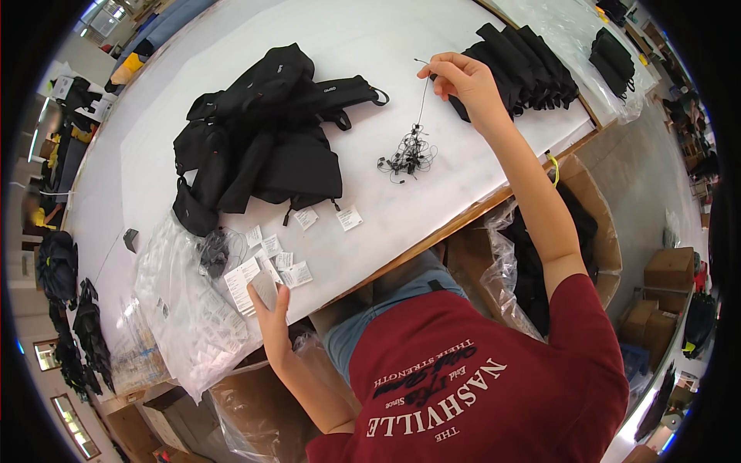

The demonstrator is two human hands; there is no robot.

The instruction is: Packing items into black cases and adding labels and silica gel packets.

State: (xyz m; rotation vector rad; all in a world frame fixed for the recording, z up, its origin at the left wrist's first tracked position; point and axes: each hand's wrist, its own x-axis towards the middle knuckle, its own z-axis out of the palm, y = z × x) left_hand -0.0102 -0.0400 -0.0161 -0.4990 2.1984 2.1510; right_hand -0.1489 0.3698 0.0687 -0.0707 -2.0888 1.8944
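Note:
My right hand (461, 83) is raised over the white table (370, 46), pinching one thin black string loop (422, 96) that hangs down to a tangled bunch of black string loops (409, 157). My left hand (272, 307) at the table's near edge holds a small white paper tag (265, 289), next to several white tags (279, 258) lying on the table. A pile of black bags (262, 135) lies left of the string bunch. A row of folded black bags (525, 65) is stacked just beyond my right hand.
Clear plastic bags (189, 316) with white tags lie at the left near edge. An open cardboard box (594, 231) lined with plastic holds black items to my right. More cardboard boxes (668, 270) stand on the floor. Black items in plastic (614, 58) sit at far right.

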